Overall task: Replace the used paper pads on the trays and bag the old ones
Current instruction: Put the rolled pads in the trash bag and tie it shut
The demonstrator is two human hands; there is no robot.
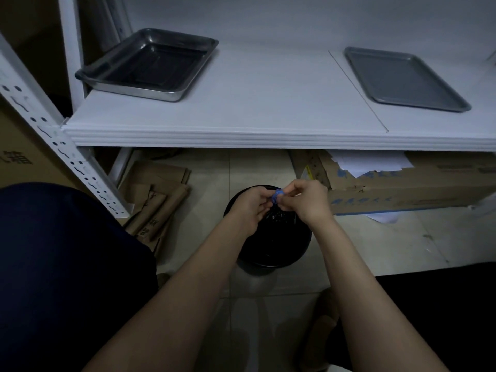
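Both hands are low and close together: the left hand [252, 204] and the right hand [308, 202] meet fingertip to fingertip, each pinching the small blue tie [277, 196] between curled fingers. Right beneath them sits the glossy black plastic bag [273, 237], its neck gathered up into that grip, its round body resting on the pale tiled floor [268, 167].

Out to the left lie flattened brown cardboard pieces [155, 194], to the right a large brown cardboard box [402, 189] topped with loose white paper sheets [370, 162]. Overhead, a white shelf board [268, 114] on a perforated white upright [53, 135] carries 2 trays, well apart: a deep stainless-steel tray [150, 63] on the left, a flat grey metal tray [405, 79] on the right. The room is dim.
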